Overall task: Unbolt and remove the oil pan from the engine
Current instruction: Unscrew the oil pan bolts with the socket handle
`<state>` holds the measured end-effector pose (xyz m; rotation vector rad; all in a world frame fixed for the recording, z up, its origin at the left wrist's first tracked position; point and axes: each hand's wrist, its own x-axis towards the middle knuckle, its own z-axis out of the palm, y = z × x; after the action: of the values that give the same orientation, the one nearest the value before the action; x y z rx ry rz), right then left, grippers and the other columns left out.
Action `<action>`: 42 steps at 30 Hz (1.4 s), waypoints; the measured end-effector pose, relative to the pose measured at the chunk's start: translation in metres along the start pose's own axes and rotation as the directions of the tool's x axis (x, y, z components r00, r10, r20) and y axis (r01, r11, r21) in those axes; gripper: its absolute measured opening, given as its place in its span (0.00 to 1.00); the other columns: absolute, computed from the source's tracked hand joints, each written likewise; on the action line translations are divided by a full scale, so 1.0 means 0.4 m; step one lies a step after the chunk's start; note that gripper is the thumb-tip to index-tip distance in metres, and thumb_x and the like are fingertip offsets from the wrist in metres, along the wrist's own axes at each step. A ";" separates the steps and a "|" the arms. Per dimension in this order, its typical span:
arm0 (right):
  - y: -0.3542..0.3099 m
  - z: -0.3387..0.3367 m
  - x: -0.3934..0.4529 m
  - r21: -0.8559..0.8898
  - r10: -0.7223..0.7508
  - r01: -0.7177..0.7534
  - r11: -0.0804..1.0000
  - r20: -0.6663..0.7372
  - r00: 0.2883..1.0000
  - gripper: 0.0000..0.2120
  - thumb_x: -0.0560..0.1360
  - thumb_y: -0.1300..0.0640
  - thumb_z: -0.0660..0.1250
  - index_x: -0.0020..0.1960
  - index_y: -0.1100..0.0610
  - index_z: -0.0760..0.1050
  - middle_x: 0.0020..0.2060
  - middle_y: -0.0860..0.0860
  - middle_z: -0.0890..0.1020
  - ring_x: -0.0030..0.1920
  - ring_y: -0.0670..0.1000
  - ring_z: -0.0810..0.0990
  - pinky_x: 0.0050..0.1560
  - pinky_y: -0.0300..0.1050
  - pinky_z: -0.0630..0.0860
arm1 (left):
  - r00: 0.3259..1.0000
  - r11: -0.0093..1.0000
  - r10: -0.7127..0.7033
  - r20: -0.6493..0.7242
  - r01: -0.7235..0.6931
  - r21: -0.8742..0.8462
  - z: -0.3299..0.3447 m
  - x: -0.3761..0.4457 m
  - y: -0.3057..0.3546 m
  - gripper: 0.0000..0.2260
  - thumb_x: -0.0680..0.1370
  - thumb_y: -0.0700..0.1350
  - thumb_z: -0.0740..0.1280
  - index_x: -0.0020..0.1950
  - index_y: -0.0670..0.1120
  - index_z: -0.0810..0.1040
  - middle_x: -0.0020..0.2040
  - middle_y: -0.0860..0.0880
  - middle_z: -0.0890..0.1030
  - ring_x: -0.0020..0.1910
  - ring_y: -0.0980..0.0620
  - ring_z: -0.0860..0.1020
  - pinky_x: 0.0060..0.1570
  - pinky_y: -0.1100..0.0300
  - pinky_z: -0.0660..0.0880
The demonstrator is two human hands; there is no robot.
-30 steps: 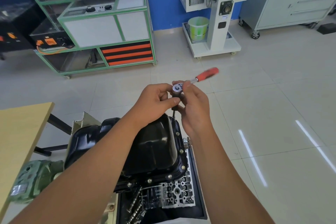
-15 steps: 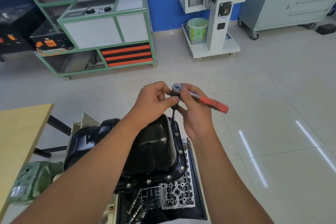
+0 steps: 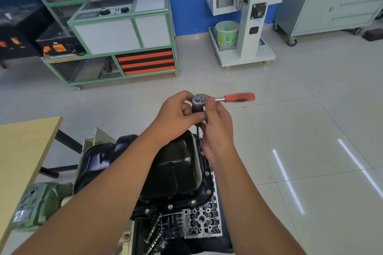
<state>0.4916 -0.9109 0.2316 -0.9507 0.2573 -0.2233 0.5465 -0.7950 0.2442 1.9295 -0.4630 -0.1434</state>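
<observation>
Head view: both hands meet above the far rim of the oil pan [image 3: 172,170], every place below given relative to that pan.
Left of the pan: a wooden tabletop [image 3: 22,151] and a green housing [image 3: 39,205] sit close by its left end.
Oil pan: black, glossy, seated on the engine [image 3: 199,221] — bolts [image 3: 170,206] show along its near and right flange, so it looks fastened yet.
Left hand [image 3: 176,116]: above the pan's far edge, fingers curled round the dark stem under the ratchet head, steadying it.
Ratchet [image 3: 223,99]: head between the two hands, a thin extension running down to the pan's far right flange; whether the socket sits on a bolt cannot be told.
Right hand [image 3: 217,128]: just right of the stem, fingertips pinching at the ratchet head.
Change: over the last second the red handle has swung from far-right, round to near-right, and back out to the right — blurred now, so mid-stroke.
Meaning: I judge a flange bolt is being run out by short strokes; unbolting is under way, lifting the pan well off.
</observation>
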 end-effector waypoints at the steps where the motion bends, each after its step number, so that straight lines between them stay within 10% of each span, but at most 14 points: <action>1: -0.002 0.003 0.004 -0.011 0.022 -0.022 1.000 -0.012 1.000 0.17 0.83 0.48 0.63 0.56 0.59 0.83 0.52 0.59 0.86 0.53 0.54 0.85 0.54 0.47 0.82 | 0.999 1.000 0.012 0.041 -0.011 -0.021 -0.001 -0.003 0.002 0.13 0.75 0.44 0.77 0.55 0.57 0.82 0.28 0.56 0.70 0.28 0.56 0.69 0.35 0.63 0.74; 5: -0.004 -0.002 0.011 -0.033 0.011 -0.011 0.999 0.014 1.000 0.16 0.84 0.51 0.63 0.58 0.62 0.83 0.52 0.61 0.86 0.52 0.55 0.84 0.54 0.48 0.82 | 0.995 0.996 0.085 0.058 -0.084 -0.027 0.002 -0.011 0.009 0.15 0.77 0.38 0.74 0.54 0.59 0.85 0.29 0.60 0.76 0.28 0.62 0.71 0.35 0.71 0.74; 10: 0.005 -0.010 -0.005 0.026 -0.057 0.055 0.998 0.110 0.992 0.10 0.75 0.51 0.72 0.53 0.53 0.86 0.52 0.56 0.87 0.56 0.55 0.85 0.58 0.50 0.81 | 1.000 0.999 0.025 0.006 -0.025 -0.032 0.002 -0.004 0.022 0.10 0.77 0.40 0.76 0.57 0.49 0.86 0.46 0.30 0.81 0.38 0.36 0.77 0.49 0.35 0.81; 19: -0.007 -0.001 0.009 -0.009 -0.012 0.012 1.000 0.074 0.997 0.17 0.75 0.45 0.68 0.54 0.56 0.84 0.51 0.55 0.85 0.53 0.53 0.83 0.54 0.51 0.77 | 0.999 0.996 0.055 -0.001 -0.055 -0.070 0.003 -0.004 0.002 0.13 0.76 0.46 0.75 0.59 0.57 0.85 0.31 0.48 0.66 0.31 0.53 0.65 0.34 0.66 0.70; 29: -0.006 0.001 0.010 0.013 0.011 -0.012 1.000 0.034 0.999 0.15 0.84 0.51 0.62 0.54 0.59 0.83 0.54 0.58 0.85 0.58 0.56 0.83 0.66 0.58 0.77 | 0.999 0.999 0.040 0.008 -0.039 -0.024 -0.004 -0.008 0.001 0.17 0.78 0.42 0.75 0.64 0.56 0.83 0.28 0.55 0.65 0.28 0.57 0.64 0.32 0.70 0.68; 37: -0.005 -0.013 0.014 0.036 -0.081 0.078 0.996 0.072 0.994 0.13 0.73 0.53 0.73 0.54 0.59 0.83 0.51 0.54 0.87 0.58 0.55 0.84 0.64 0.51 0.78 | 0.996 0.998 0.060 -0.068 -0.062 -0.024 -0.003 -0.006 0.008 0.10 0.77 0.43 0.76 0.55 0.56 0.86 0.27 0.55 0.65 0.28 0.57 0.63 0.31 0.69 0.66; 42: -0.007 -0.009 0.017 -0.022 -0.003 0.004 1.000 0.043 0.999 0.14 0.82 0.49 0.65 0.53 0.57 0.84 0.42 0.50 0.84 0.44 0.48 0.81 0.45 0.44 0.75 | 0.998 0.998 0.056 0.004 -0.056 -0.013 -0.005 -0.008 0.007 0.15 0.77 0.42 0.75 0.59 0.60 0.84 0.27 0.56 0.65 0.27 0.56 0.64 0.32 0.68 0.67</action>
<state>0.4966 -0.9171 0.2311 -0.9764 0.2190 -0.2037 0.5437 -0.7930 0.2471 1.9022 -0.5178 -0.1141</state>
